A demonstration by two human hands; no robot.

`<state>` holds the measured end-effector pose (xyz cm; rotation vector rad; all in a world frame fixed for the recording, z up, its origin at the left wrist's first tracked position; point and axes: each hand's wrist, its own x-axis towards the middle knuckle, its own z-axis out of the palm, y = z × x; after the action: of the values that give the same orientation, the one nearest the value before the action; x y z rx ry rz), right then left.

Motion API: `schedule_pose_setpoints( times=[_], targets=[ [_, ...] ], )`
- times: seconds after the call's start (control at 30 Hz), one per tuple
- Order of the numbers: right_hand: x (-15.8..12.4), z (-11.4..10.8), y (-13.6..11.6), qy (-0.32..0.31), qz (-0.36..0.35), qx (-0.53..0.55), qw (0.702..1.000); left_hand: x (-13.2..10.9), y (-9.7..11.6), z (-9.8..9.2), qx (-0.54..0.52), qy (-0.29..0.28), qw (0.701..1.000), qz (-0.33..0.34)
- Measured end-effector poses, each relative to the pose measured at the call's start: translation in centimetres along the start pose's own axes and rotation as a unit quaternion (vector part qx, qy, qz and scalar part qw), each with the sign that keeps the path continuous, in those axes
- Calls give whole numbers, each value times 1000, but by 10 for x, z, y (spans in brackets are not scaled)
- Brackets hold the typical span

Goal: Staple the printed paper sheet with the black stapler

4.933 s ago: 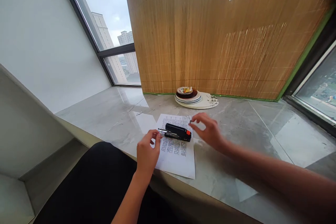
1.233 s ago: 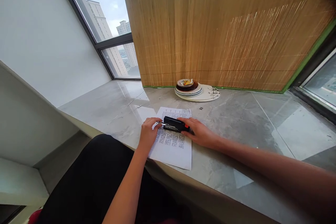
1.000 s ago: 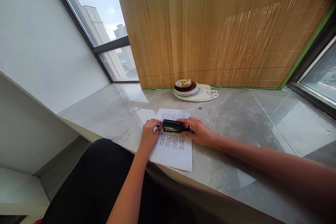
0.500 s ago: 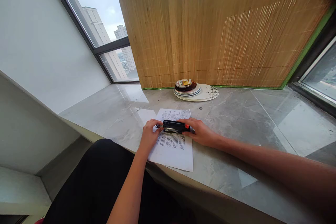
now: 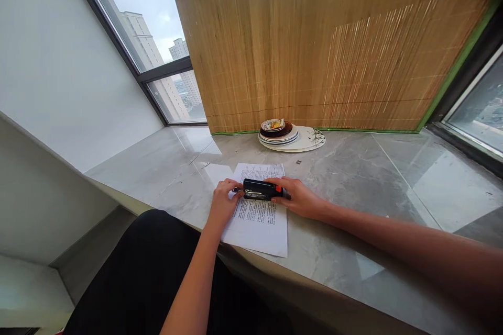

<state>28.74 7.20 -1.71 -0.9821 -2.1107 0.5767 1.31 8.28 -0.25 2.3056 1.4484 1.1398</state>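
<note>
A black stapler (image 5: 257, 189) with a red patch lies crosswise over the upper part of printed sheets of paper (image 5: 257, 241). My right hand (image 5: 301, 197) is closed round the stapler's right end, thumb on the near side and fingers on the far side. At its left end, the thumb and fingers of my left hand (image 5: 225, 200) pinch a small metal part that sticks out. The fingers partly hide that metal part. My left wrist crosses the left edge of the paper.
Behind the paper stands a stack of plates (image 5: 278, 140) on an oval white board (image 5: 312, 138). Small staple strips (image 5: 298, 162) lie on the grey stone sill (image 5: 346, 178). A bamboo blind (image 5: 298, 47) hangs at the back. The sill's front edge runs above my knees.
The view has shifted very slightly. Both hands keep their hold on the stapler, with hardly any visible movement.
</note>
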Motion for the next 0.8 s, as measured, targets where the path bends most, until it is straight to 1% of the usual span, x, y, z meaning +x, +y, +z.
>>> schedule_pose_setpoints(
  times=[0.27,0.5,0.8],
  targets=[
    [1,-2,-3,1,1,4,1000,-2,3,-2,-2,17,999,27],
    [0,0,1,8,-5,2,1000,-2,3,-1,11,11,999,29],
    [1,-1,0,4,1,9,1000,-4,6,-1,33,4,999,34]
  ],
)
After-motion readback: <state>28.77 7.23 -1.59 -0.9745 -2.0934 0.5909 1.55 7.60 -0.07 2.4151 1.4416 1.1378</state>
